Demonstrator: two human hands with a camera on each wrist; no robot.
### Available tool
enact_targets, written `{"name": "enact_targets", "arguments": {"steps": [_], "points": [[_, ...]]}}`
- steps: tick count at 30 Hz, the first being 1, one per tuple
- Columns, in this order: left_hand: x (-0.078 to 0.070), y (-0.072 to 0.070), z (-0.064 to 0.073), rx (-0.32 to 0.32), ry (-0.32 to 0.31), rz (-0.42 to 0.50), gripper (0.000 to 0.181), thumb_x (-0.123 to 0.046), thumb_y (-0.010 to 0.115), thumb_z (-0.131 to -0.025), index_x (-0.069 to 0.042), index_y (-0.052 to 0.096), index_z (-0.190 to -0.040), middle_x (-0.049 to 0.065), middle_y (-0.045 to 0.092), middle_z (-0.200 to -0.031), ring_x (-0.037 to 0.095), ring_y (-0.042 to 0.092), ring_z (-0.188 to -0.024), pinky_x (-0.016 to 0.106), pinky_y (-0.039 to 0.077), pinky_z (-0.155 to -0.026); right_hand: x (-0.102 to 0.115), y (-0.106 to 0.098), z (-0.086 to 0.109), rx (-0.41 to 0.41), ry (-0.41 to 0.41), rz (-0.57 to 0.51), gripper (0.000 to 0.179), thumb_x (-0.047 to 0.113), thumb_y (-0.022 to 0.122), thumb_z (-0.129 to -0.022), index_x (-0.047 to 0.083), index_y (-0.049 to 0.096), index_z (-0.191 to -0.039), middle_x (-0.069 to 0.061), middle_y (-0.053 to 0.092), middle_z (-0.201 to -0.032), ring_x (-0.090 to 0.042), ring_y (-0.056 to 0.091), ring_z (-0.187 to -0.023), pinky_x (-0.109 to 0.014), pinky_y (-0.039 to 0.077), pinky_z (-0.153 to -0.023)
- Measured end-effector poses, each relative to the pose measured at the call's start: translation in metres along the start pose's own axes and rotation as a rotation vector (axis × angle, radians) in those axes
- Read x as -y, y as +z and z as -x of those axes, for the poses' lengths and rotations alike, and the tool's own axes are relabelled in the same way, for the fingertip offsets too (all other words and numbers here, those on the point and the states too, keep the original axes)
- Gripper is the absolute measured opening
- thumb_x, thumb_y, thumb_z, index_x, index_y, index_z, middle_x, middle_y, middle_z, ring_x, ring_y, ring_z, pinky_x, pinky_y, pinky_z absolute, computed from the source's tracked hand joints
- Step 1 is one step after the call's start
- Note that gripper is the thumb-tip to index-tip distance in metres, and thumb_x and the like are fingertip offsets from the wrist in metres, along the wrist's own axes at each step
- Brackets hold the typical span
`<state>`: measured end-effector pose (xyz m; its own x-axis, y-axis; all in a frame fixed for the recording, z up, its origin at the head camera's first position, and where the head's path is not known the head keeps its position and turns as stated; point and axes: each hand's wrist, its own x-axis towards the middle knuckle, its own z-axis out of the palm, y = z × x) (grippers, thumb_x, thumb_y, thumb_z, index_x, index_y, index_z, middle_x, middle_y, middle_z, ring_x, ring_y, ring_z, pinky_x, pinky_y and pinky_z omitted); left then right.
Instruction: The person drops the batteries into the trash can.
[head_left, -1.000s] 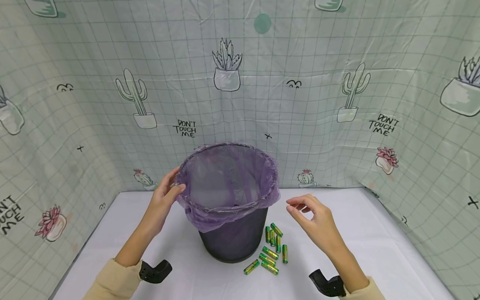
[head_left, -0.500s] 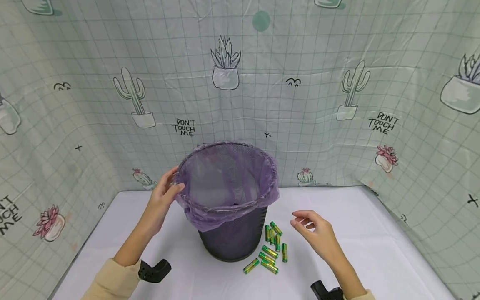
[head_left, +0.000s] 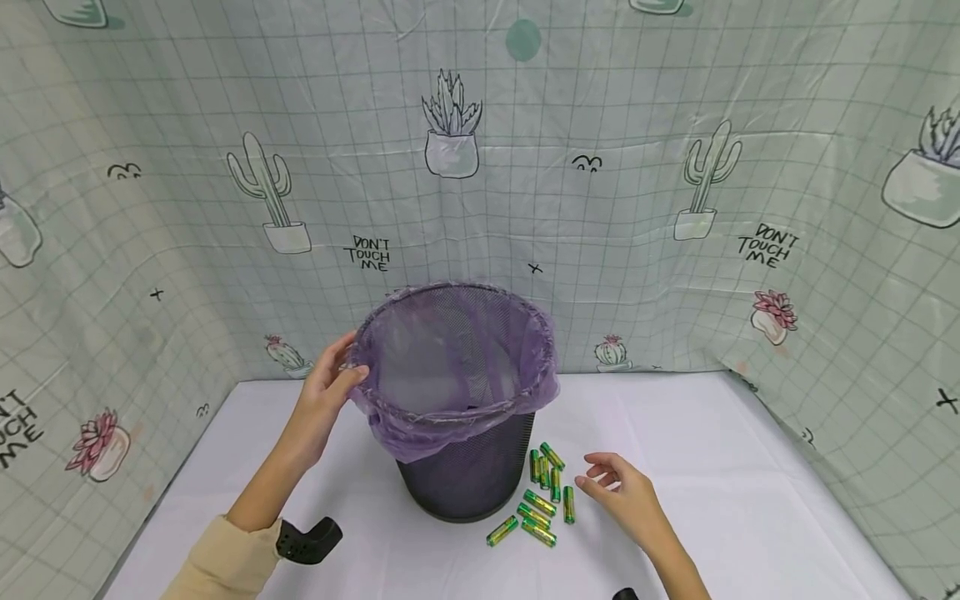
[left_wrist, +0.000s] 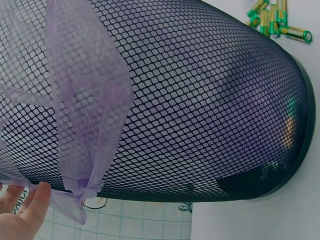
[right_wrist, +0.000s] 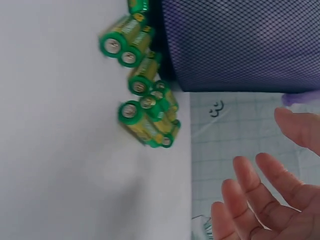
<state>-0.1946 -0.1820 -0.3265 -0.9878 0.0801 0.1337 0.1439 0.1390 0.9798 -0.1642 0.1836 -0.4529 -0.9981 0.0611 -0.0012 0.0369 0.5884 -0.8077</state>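
A black mesh wastebasket (head_left: pixel 465 475) stands upright, lined with a purple bin bag (head_left: pixel 435 433) folded over its rim. My left hand (head_left: pixel 326 396) grips the left side of that rim, thumb on top of the bag and fingers outside. Several green and gold batteries (head_left: pixel 540 502) lie loose on the table to the right of the basket's base. My right hand (head_left: pixel 626 496) hovers just right of them, fingers relaxed and apart from the thumb, holding nothing. In the right wrist view, its spread fingers (right_wrist: pixel 245 172) show nothing between them.
A white cloth covers the table (head_left: pixel 735 483). Behind and at both sides hangs a pale green checked curtain (head_left: pixel 480 217) printed with cacti. Through the mesh in the left wrist view, a green and gold patch (left_wrist: pixel 289 125) shows near the basket's bottom.
My right hand has come down and toward me, from beside the basket's rim to beside the batteries. The left hand keeps its hold on the rim, and the batteries have not moved.
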Motion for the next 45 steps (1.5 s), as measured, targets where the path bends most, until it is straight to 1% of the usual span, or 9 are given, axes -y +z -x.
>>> {"name": "enact_targets", "arguments": {"steps": [3, 8, 18, 25, 30, 37, 45], "points": [[0.000, 0.000, 0.000, 0.000, 0.002, -0.001, 0.060, -0.015, 0.044, -0.095, -0.011, 0.017, -0.149, 0.017, 0.022, -0.150, 0.031, 0.028, -0.135, 0.054, 0.022, -0.111, -0.007, 0.007, 0.002, 0.005, 0.038, 0.000, 0.038, 0.024, 0.070, -0.082, 0.004, 0.062, -0.113, -0.001, 0.063, -0.089, -0.011, 0.054, -0.081, -0.024, 0.044, -0.066], [-0.001, 0.001, 0.000, 0.003, 0.004, -0.001, 0.060, -0.015, 0.044, -0.095, -0.010, 0.017, -0.149, 0.017, 0.021, -0.150, 0.032, 0.028, -0.135, 0.055, 0.021, -0.111, -0.016, 0.017, 0.006, 0.019, 0.057, -0.009, 0.040, 0.023, 0.071, -0.080, 0.000, 0.061, -0.111, -0.001, 0.064, -0.085, -0.012, 0.054, -0.077, -0.024, 0.043, -0.063], [0.000, 0.001, -0.001, 0.002, 0.007, 0.004, 0.060, -0.014, 0.044, -0.095, -0.009, 0.017, -0.149, 0.017, 0.022, -0.149, 0.032, 0.029, -0.134, 0.054, 0.022, -0.111, -0.030, 0.030, 0.007, 0.056, 0.102, -0.020, 0.042, 0.019, 0.071, -0.077, -0.005, 0.058, -0.109, -0.003, 0.060, -0.080, -0.014, 0.053, -0.074, -0.025, 0.042, -0.061], [0.001, 0.001, 0.000, -0.004, 0.006, 0.002, 0.060, -0.015, 0.044, -0.095, -0.010, 0.018, -0.148, 0.017, 0.023, -0.149, 0.032, 0.029, -0.135, 0.054, 0.022, -0.111, -0.032, 0.036, 0.004, 0.065, 0.107, 0.002, 0.041, 0.015, 0.073, -0.075, -0.008, 0.057, -0.105, -0.003, 0.054, -0.075, -0.013, 0.048, -0.068, -0.020, 0.039, -0.055], [0.002, 0.000, 0.000, -0.003, 0.008, 0.005, 0.060, -0.015, 0.044, -0.095, -0.010, 0.017, -0.149, 0.017, 0.022, -0.150, 0.031, 0.028, -0.135, 0.054, 0.022, -0.111, -0.028, 0.038, 0.004, 0.079, 0.095, 0.035, 0.035, 0.012, 0.073, -0.074, -0.007, 0.056, -0.098, -0.003, 0.050, -0.073, -0.014, 0.045, -0.065, -0.020, 0.037, -0.053], [0.002, 0.001, 0.000, -0.005, 0.010, 0.004, 0.059, -0.014, 0.044, -0.095, -0.009, 0.018, -0.148, 0.017, 0.022, -0.149, 0.032, 0.029, -0.135, 0.054, 0.022, -0.111, -0.028, 0.037, 0.004, 0.098, 0.119, 0.065, 0.025, 0.010, 0.074, -0.073, -0.003, 0.058, -0.086, -0.004, 0.051, -0.072, -0.014, 0.046, -0.065, -0.021, 0.038, -0.054], [0.001, 0.000, 0.001, -0.006, 0.011, -0.001, 0.059, -0.015, 0.044, -0.095, -0.009, 0.018, -0.148, 0.017, 0.022, -0.149, 0.032, 0.028, -0.135, 0.056, 0.021, -0.111, -0.028, 0.040, 0.000, 0.110, 0.092, 0.154, 0.018, 0.005, 0.073, -0.072, -0.001, 0.058, -0.080, -0.004, 0.051, -0.069, -0.013, 0.046, -0.061, -0.022, 0.039, -0.051]]}}
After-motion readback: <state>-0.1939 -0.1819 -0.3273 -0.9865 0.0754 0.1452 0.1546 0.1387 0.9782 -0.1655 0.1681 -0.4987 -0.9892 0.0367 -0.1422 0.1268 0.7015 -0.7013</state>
